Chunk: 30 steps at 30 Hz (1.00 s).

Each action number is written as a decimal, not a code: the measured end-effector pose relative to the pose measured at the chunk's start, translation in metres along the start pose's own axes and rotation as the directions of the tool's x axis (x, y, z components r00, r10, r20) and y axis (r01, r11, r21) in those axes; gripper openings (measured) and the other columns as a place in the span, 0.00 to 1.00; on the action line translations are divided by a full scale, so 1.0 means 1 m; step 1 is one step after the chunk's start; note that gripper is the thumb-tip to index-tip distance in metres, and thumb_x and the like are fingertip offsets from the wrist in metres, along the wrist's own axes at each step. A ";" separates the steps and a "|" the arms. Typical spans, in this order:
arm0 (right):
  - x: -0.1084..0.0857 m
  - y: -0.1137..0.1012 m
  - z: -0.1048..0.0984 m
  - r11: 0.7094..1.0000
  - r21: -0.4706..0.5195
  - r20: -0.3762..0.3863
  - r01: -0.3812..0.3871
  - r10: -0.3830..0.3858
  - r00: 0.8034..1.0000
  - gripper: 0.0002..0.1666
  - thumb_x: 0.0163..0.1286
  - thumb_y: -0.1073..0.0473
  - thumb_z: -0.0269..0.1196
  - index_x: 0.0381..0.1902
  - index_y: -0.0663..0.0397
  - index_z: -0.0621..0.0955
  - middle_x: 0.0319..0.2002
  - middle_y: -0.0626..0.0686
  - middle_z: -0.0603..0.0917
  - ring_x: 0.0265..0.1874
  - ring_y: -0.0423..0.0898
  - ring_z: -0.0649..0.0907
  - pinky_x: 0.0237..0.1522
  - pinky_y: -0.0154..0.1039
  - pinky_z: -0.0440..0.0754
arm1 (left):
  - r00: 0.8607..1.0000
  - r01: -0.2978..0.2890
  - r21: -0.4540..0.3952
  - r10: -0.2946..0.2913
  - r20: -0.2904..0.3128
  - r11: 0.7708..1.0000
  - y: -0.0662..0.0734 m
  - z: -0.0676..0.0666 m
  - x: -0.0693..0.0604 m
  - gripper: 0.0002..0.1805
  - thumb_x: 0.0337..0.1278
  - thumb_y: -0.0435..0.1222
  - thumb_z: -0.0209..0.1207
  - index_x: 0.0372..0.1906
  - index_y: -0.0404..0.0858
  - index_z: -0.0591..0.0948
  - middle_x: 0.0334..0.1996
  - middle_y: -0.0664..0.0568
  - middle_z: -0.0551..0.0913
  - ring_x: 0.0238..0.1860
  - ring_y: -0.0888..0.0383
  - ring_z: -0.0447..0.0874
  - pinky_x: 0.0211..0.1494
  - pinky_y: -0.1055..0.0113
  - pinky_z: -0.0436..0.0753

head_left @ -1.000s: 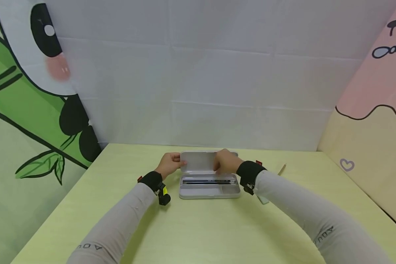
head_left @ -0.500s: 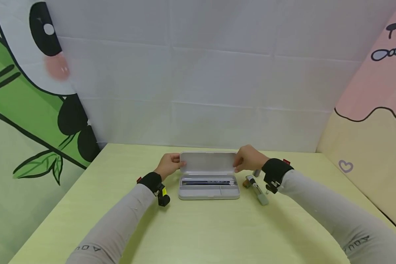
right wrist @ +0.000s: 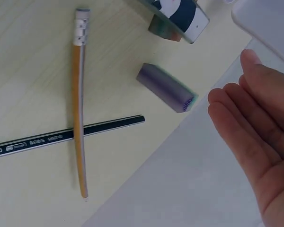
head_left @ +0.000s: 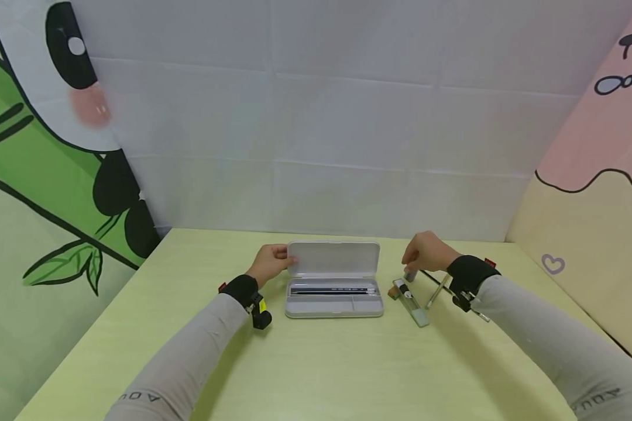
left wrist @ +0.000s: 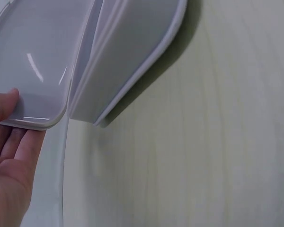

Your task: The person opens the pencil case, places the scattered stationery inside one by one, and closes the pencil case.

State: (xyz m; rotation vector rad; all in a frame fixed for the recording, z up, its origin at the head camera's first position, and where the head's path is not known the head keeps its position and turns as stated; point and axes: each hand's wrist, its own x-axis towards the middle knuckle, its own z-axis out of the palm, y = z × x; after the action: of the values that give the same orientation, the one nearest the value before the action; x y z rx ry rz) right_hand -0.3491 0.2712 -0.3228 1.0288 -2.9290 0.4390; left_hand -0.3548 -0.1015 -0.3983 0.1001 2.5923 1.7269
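Observation:
A grey pencil case [head_left: 334,306] lies with its lid [head_left: 334,260] raised; dark pencils [head_left: 333,290] rest in its upper compartment. My left hand [head_left: 268,263] pinches the lid's left edge, thumb on the inner face and fingers behind, as the left wrist view shows with the hand [left wrist: 12,165] at the lid [left wrist: 35,61]. My right hand [head_left: 429,251] is right of the case, above a small purple-grey block [head_left: 410,275]. In the right wrist view that hand [right wrist: 260,127] holds nothing, its fingers slightly bent, beside the block [right wrist: 165,88].
Right of the case lie a pale green flat item [head_left: 414,307] with a dark-and-white end and a small brown-green block [head_left: 393,292]. A yellow pencil [right wrist: 79,113] crosses a black pencil [right wrist: 109,125]. A white sheet [head_left: 347,117] hangs behind the table.
My right hand has moved right, from over the lid to its right edge and then over the purple-grey block. My left hand keeps its grip on the lid.

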 end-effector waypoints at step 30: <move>-0.054 0.044 0.024 0.954 -0.269 0.200 0.129 -0.076 0.977 0.15 0.52 0.76 0.68 0.38 0.59 0.87 0.36 0.55 0.88 0.38 0.53 0.86 0.37 0.35 0.85 | 1.000 0.020 -0.023 -0.020 0.006 1.000 -0.003 -0.001 -0.001 0.23 0.59 0.32 0.62 0.60 0.30 0.77 0.55 0.36 0.81 0.58 0.43 0.81 0.57 0.57 0.83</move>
State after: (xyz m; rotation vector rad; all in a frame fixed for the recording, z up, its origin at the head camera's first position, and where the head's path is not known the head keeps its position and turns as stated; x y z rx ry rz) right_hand -0.3314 0.3309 -0.3628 1.2315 -2.9561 -0.0817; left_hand -0.3543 -0.1035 -0.4010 0.0789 2.5596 1.7467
